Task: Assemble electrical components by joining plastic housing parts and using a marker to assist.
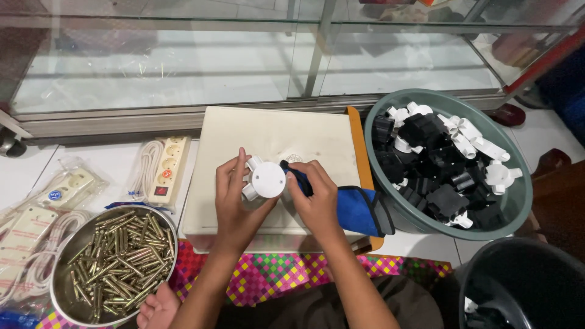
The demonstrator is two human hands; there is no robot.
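Over the cream board at the middle of the scene, your left hand wraps around a round white junction box, fingers closed on its rim. Your right hand grips a blue-and-black screwdriver, its handle shut inside your fist, the end touching the box's right side. Far right sits a grey-green basin of black and white fittings. Near left stands a metal bowl of brass screws, with white power strips beyond it.
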